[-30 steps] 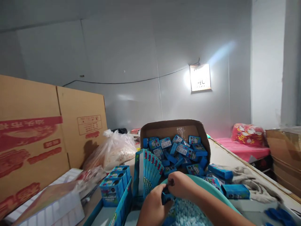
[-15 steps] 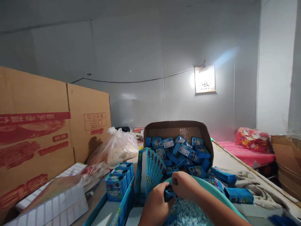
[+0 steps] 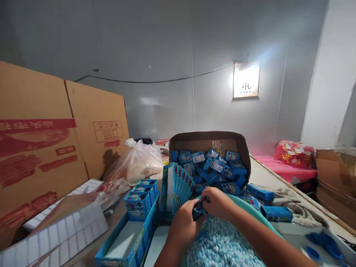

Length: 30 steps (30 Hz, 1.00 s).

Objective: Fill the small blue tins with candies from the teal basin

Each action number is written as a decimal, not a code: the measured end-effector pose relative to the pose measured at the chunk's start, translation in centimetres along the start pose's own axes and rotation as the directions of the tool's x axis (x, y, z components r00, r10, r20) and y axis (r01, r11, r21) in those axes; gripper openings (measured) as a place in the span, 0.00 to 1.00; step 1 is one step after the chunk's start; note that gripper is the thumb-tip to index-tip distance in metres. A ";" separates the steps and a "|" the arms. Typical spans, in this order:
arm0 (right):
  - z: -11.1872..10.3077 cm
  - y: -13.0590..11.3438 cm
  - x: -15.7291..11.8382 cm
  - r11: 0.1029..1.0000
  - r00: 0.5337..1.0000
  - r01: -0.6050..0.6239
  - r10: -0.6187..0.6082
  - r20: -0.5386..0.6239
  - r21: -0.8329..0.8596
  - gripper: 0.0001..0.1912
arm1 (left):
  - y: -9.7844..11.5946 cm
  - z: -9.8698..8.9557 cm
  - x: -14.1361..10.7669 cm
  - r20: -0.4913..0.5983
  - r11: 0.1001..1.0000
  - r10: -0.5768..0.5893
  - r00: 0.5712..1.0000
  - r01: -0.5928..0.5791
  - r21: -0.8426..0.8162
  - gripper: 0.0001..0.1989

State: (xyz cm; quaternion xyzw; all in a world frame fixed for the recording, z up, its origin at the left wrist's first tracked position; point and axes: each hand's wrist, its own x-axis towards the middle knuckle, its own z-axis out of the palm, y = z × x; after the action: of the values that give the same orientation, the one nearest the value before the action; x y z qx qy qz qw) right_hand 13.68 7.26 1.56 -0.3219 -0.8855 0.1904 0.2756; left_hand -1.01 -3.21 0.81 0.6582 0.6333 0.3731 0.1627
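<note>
Both hands meet over a turquoise basin (image 3: 264, 219) filled with small pale-blue pieces (image 3: 222, 243). A small blue box (image 3: 198, 211) is gripped in my left hand (image 3: 185, 222). The fingers of my right hand (image 3: 215, 202) are closed at the box's upper end; whatever they pinch is hidden. Just left of the hands, a fan of flat blue cartons (image 3: 182, 187) stands upright in a display tray. Further left, a blue display tray (image 3: 151, 231) holds several upright blue boxes (image 3: 139, 204) at its far end. Behind the basin, a tipped brown carton (image 3: 207, 136) holds many blue boxes (image 3: 219, 167).
A large cardboard box (image 3: 97, 129) stands left, near striped white card (image 3: 69, 237) and a clear bag (image 3: 144, 159). Blue boxes (image 3: 276, 214) and a grey cloth (image 3: 300, 209) lie right of the basin. Blue round pieces (image 3: 325, 241) lie lower right.
The view has tilted down, showing more of the basin and left tray. Both hands remain together at the small blue box, with slightly shifted fingers.
</note>
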 end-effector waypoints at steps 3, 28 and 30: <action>-0.2 0.0 0.0 0.999 1.000 0.019 -0.018 -0.013 0.049 0.11 | -0.1 0.1 0.1 -0.002 1.000 0.021 1.000 -0.021 -0.013 0.25; 0.0 -0.3 -0.2 0.863 0.989 -0.064 0.121 -0.082 0.501 0.21 | -0.6 0.5 0.4 -0.021 0.999 0.016 1.000 -0.015 0.043 0.26; -0.3 -0.3 -0.2 0.777 0.988 -0.093 0.149 -0.038 0.623 0.21 | -0.1 0.5 0.5 -0.038 0.999 0.001 0.999 0.001 0.041 0.26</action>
State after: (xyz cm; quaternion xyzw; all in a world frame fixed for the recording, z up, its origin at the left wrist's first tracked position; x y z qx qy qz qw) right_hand 13.88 6.99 1.89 -0.2778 -0.7389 0.4736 0.3905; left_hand -0.82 -2.60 0.57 0.6542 0.6437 0.3726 0.1372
